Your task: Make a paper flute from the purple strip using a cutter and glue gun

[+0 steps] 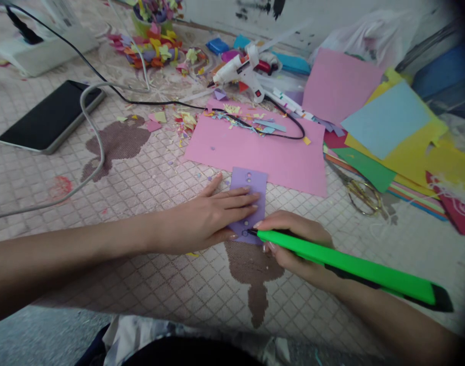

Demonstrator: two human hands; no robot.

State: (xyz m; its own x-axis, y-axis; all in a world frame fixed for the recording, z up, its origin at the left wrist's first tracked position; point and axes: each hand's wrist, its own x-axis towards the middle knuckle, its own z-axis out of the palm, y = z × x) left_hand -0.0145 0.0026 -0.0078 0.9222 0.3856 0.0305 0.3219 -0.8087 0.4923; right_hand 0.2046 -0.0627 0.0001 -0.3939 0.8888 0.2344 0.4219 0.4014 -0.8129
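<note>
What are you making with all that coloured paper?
The left hand presses a small purple paper strip flat on the patterned mat. The right hand holds a bright green tool with its tip on the strip's near end, where small holes show. A pink sheet, a glue gun and scissors lie beyond.

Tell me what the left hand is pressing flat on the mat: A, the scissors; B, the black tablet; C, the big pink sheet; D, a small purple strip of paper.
D: the left hand lies flat on the small purple strip of paper, while the right hand holds a green cutter with its tip at the strip's lower edge.
</note>
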